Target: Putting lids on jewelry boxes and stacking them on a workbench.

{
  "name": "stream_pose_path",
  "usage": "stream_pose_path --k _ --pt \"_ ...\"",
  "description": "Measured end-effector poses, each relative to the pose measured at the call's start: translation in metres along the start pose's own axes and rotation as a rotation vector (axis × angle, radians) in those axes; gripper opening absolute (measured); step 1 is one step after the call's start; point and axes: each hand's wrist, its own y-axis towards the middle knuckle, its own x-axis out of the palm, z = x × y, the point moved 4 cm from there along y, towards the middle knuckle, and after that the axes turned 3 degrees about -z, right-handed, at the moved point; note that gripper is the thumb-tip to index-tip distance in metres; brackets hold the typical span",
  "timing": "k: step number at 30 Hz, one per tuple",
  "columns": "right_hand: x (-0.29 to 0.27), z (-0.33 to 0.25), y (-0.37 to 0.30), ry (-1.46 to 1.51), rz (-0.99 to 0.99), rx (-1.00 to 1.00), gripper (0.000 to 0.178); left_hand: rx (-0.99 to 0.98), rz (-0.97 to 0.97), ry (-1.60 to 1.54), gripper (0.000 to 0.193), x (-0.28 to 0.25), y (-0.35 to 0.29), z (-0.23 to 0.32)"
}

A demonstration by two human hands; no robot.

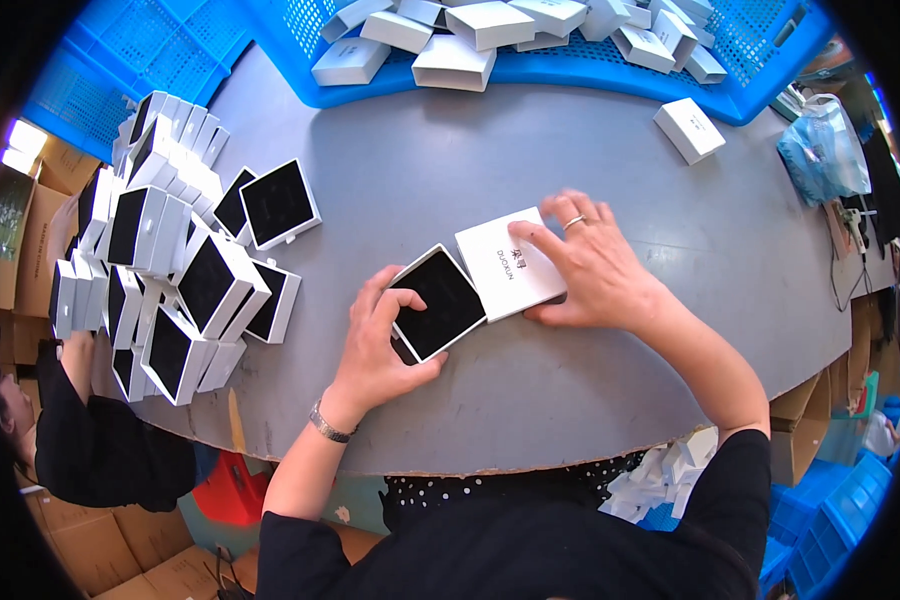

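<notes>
My left hand (375, 345) grips a white box tray (442, 310) with a black insert, its thumb and fingers round the left side. In my right hand (602, 268) is a flat white box sleeve (492, 262) with dark print; the fingers rest on its top and right edge. The sleeve's left edge meets the tray's upper right side, and the two sit at a slight angle to each other, low over the grey table. Whether the tray's edge is inside the sleeve cannot be made out. Left of my hands lie two loose black-lined trays (278, 204), partly overlapping.
A large pile of black-lined trays (210, 285) fills the table's left side, with a co-worker's arm (78, 365) beside it. Across the far edge stands a blue basket (570, 72) of white sleeves. One white box (689, 130) and a plastic bag (825, 150) lie at right.
</notes>
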Motion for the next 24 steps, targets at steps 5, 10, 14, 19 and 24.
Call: stream_pose_path --k 5,10,14,19,24 --pt "0.016 0.001 0.004 0.171 0.374 -0.514 0.092 0.081 -0.043 -0.042 0.055 0.008 0.006 0.015" --pt "0.027 -0.007 -0.006 0.276 0.364 -0.478 0.095 0.151 -0.139 -0.166 0.059 0.006 0.003 0.008" --pt "0.028 -0.024 -0.005 0.291 0.331 -0.552 0.094 0.218 -0.155 -0.304 0.075 0.010 0.004 0.010" --pt "0.042 -0.063 -0.005 0.314 0.501 -0.454 0.093 0.077 0.140 -0.647 0.098 0.048 0.018 0.028" --pt "0.034 -0.045 -0.020 0.238 0.435 -0.335 0.092 0.143 0.173 -0.773 0.098 0.041 0.033 0.036"
